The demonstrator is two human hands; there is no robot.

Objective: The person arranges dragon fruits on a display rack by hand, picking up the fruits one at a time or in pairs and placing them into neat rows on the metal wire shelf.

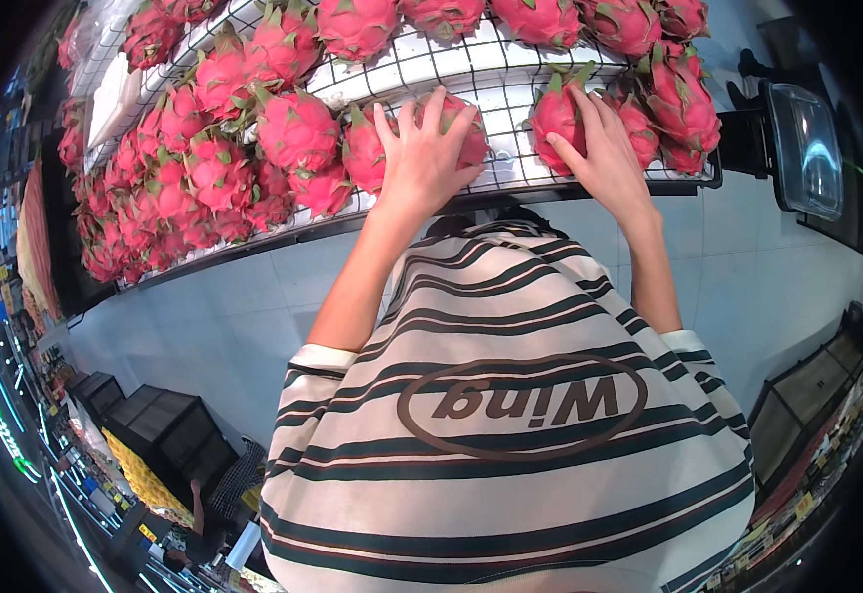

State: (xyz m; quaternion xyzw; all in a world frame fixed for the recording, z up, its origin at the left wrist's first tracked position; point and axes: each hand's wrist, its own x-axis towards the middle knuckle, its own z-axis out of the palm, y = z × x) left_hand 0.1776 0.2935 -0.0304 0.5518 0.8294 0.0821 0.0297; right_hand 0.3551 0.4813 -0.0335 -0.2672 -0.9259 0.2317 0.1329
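Observation:
My left hand spreads over a pink dragon fruit at the front of a black wire-grid display rack. Its palm hides much of that fruit, and its outer fingers reach over a neighbouring dragon fruit. Farther right, my right hand curves around another dragon fruit, thumb on the front and fingers over the right side. Both of these fruits rest on the rack. Bare grid over a white liner shows between my two hands.
More dragon fruits are heaped along the left, with a row at the back and several at the right corner. A clear-fronted fixture juts out on the right. Behind me to the left, a person's arm shows near dark crates.

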